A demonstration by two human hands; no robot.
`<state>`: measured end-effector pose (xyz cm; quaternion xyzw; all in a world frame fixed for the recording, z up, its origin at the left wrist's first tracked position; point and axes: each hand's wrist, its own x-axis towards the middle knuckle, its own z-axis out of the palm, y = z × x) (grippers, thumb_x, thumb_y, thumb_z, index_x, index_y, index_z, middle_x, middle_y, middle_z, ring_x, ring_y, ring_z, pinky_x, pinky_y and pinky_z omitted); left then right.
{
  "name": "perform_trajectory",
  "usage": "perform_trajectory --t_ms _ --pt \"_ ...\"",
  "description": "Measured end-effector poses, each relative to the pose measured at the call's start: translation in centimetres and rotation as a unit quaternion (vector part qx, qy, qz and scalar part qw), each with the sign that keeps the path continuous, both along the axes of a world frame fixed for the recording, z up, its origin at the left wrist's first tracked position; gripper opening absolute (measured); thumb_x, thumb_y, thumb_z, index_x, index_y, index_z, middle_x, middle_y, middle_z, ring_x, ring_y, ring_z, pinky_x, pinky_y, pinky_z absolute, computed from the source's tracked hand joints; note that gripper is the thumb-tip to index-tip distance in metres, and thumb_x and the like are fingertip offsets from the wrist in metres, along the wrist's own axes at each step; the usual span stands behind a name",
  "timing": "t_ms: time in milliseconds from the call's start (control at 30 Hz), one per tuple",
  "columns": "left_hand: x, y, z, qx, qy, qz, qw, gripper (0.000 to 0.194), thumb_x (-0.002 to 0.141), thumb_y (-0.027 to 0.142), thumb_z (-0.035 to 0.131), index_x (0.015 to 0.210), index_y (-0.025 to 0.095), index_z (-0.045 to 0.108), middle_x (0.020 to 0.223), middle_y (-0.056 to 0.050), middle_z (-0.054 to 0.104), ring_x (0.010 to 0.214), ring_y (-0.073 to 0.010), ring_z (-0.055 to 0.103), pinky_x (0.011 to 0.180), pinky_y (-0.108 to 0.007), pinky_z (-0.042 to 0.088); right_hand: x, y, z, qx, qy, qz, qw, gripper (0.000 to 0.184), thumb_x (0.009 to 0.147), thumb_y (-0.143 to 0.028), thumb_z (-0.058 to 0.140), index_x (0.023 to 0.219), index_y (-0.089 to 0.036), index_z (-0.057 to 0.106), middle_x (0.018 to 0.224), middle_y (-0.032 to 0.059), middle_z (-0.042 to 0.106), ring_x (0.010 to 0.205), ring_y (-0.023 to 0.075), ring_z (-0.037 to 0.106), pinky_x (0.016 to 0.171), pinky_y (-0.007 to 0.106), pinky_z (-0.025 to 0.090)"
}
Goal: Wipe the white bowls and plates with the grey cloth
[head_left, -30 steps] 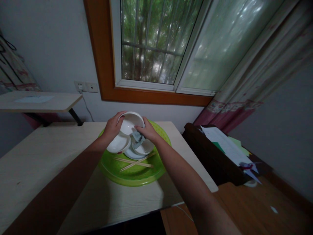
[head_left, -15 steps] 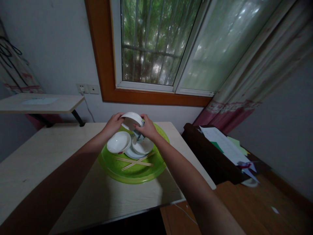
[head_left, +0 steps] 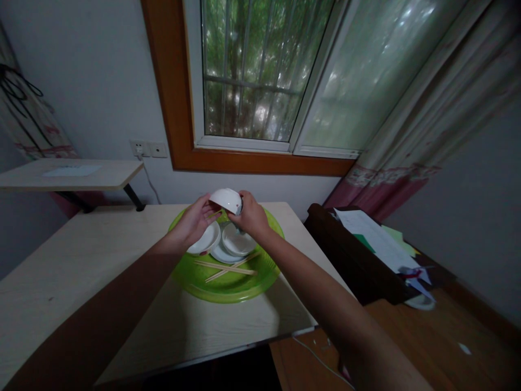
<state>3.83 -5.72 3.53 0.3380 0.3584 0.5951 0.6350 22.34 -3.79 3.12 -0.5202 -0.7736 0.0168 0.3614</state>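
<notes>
Head: right fingers (head_left: 246,199) closed on bowl (head_left: 225,199)

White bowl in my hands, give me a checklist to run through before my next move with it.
1. Right hand gripping the held bowl: ok, fingers and thumb at its side.
2. Left hand supporting it: cannot tell; fingers spread near the rim, grip unclear.
3. Held bowl upright: not ok, it is tipped, opening downward.
4. Cloth clear of the lower dishes: cannot tell, mostly hidden.
5. Left lower bowl and right lower bowl opening upward: ok.
6. Chopsticks within the green tray: ok, crossed.
</notes>
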Motion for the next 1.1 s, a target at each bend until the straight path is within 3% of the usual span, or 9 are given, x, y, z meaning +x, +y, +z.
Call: perform_trajectory --t_ms 133,300,400,533,633,733,867,1033,1100 --pt "1.5 -0.5 0.3 0.054 0.008 -0.033 0.998 0.025 0.089 0.035 0.062 0.107 0.019 0.066 0.117 -0.013 0.072 0.115 -0.0274 0.067 0.096 -0.043 0.057 -0.5 -1.2 -0.7 0.007 -0.058 0.005 0.998 0.071 0.082 -0.046 0.075 0.138 -0.016 0.043 0.13 0.0188 0.06 0.104 0.0318 0.067 0.083 0.04 0.056" --pt "2.4 -0.4 0.2 0.075 0.007 0.01 0.997 0.021 0.086 0.029 0.062 0.103 0.017 0.066 0.121 -0.014 0.072 0.118 -0.0277 0.067 0.1 -0.044 0.056 -0.8 -1.8 -0.7 0.008 -0.061 0.017 0.998 0.067 0.086 -0.043 0.073 0.139 -0.019 0.04 0.134 0.0173 0.056 0.109 0.0318 0.065 0.085 0.042 0.057" --pt "1.8 -0.1 0.0 0.065 -0.026 0.032 0.997 0.026 0.081 0.022 0.068 0.106 0.013 0.066 0.12 -0.015 0.072 0.113 -0.0256 0.069 0.099 -0.04 0.056 -0.3 -1.9 -0.5 -0.001 -0.05 0.044 0.998 0.082 0.081 -0.046 0.08 0.145 -0.02 0.036 0.14 0.0194 0.049 0.114 0.0332 0.063 0.09 0.045 0.057" --pt "-0.1 0.9 -0.7 0.07 -0.001 0.033 0.997 0.035 0.078 0.025 0.075 0.109 0.012 0.067 0.114 -0.013 0.074 0.101 -0.0228 0.072 0.09 -0.035 0.059 1.4 -1.6 -1.0 -0.089 -0.029 0.084 0.992 0.1 0.073 -0.048 0.087 0.15 -0.018 0.032 0.143 0.0208 0.041 0.123 0.0339 0.06 0.102 0.048 0.052" --pt "-1.5 1.5 -1.1 0.085 0.039 0.041 0.995 0.039 0.078 0.03 0.078 0.11 0.01 0.069 0.109 -0.013 0.075 0.093 -0.0205 0.071 0.083 -0.032 0.058 2.7 -0.9 -1.8 -0.175 -0.015 0.095 0.98 0.099 0.071 -0.047 0.088 0.148 -0.015 0.036 0.144 0.0213 0.037 0.13 0.033 0.055 0.109 0.048 0.048" --pt "-2.2 1.8 -1.1 0.098 0.052 0.029 0.993 0.041 0.079 0.033 0.077 0.112 0.01 0.07 0.107 -0.013 0.076 0.089 -0.0202 0.071 0.082 -0.032 0.057 3.3 -0.3 -2.3 -0.191 0.008 0.087 0.978 0.096 0.07 -0.043 0.089 0.146 -0.015 0.039 0.144 0.02 0.038 0.131 0.0298 0.054 0.114 0.046 0.043" --pt "-2.4 2.0 -0.8 0.119 0.039 0.028 0.992 0.035 0.082 0.031 0.074 0.11 0.011 0.071 0.105 -0.012 0.076 0.091 -0.0199 0.07 0.083 -0.03 0.056 3.6 -0.4 -2.2 -0.188 -0.001 0.062 0.98 0.082 0.075 -0.039 0.085 0.142 -0.013 0.045 0.142 0.0188 0.045 0.126 0.0261 0.056 0.11 0.04 0.045" --pt "-2.9 3.3 -0.9 0.124 0.01 0.03 0.992 0.03 0.08 0.029 0.078 0.103 0.011 0.072 0.096 -0.008 0.076 0.082 -0.015 0.068 0.076 -0.025 0.054 4.3 -0.9 -1.6 -0.223 -0.136 0.088 0.961 0.029 0.087 -0.031 0.073 0.109 -0.014 0.068 0.11 0.0098 0.069 0.098 0.0202 0.066 0.089 0.03 0.05" --pt "-3.0 3.8 -1.0 0.124 0.005 0.01 0.992 0.034 0.08 0.029 0.078 0.108 0.009 0.072 0.097 -0.009 0.076 0.08 -0.0142 0.067 0.075 -0.024 0.054 4.5 -1.3 -1.7 -0.232 -0.188 0.112 0.948 0.024 0.082 -0.029 0.077 0.102 -0.016 0.072 0.103 0.008 0.072 0.095 0.0199 0.067 0.085 0.027 0.049"
